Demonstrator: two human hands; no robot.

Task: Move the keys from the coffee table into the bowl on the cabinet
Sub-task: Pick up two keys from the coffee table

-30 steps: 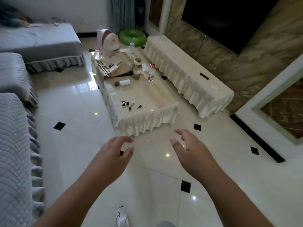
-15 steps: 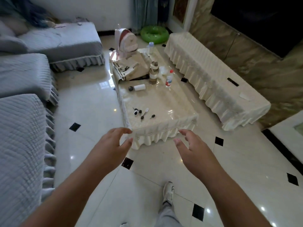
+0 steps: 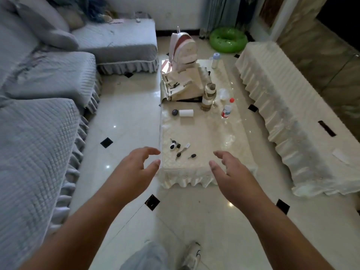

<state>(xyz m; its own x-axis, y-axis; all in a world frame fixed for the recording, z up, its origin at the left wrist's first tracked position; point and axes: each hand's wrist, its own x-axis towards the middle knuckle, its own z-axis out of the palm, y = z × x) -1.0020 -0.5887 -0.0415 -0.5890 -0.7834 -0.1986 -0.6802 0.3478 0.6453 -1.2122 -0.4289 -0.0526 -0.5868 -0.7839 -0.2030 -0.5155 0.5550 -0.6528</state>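
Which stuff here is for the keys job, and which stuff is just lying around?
For the job:
- keys, scattered on the near end of the coffee table
- left hand and right hand, both empty, fingers spread
- the bowl isn't in view

Just lying around:
- backpack
- red-capped bottle
- white roll
- green swim ring
- grey sofa

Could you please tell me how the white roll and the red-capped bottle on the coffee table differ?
The white roll lies on its side; the red-capped bottle stands upright. The roll is plain white; the bottle carries a red cap and coloured label. Both rest on the coffee table, untouched.
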